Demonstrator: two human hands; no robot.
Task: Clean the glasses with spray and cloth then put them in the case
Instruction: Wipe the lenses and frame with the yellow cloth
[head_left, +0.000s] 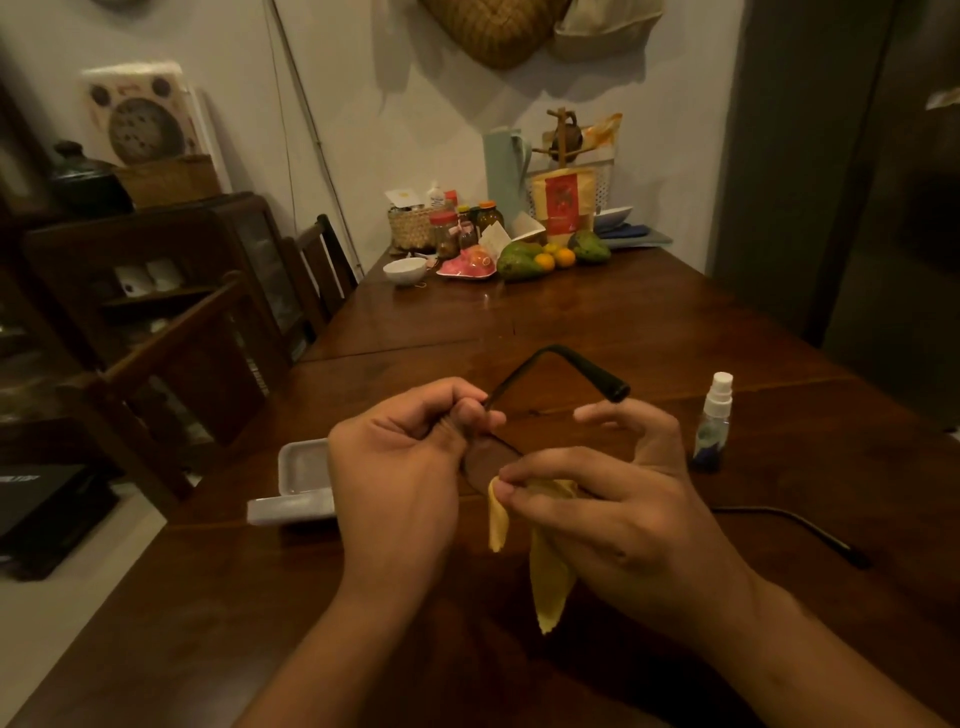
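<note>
My left hand (400, 467) grips the dark-framed glasses (550, 364) at the hinge, above the wooden table (623, 322). One temple arm juts up and back towards the right. My right hand (613, 509) pinches a yellow cloth (550, 577) against a lens, and the cloth's tail hangs down below my fingers. The small clear spray bottle (714, 421) with a white cap stands upright on the table, just right of my right hand. A white case (301, 483) lies open to the left of my left hand, nothing inside it.
A black cable (795, 525) runs across the table on the right. Fruit (540, 254), jars, a white bowl (404, 270) and a woven basket crowd the far end by the wall. Wooden chairs (197, 353) and a dark cabinet stand on the left.
</note>
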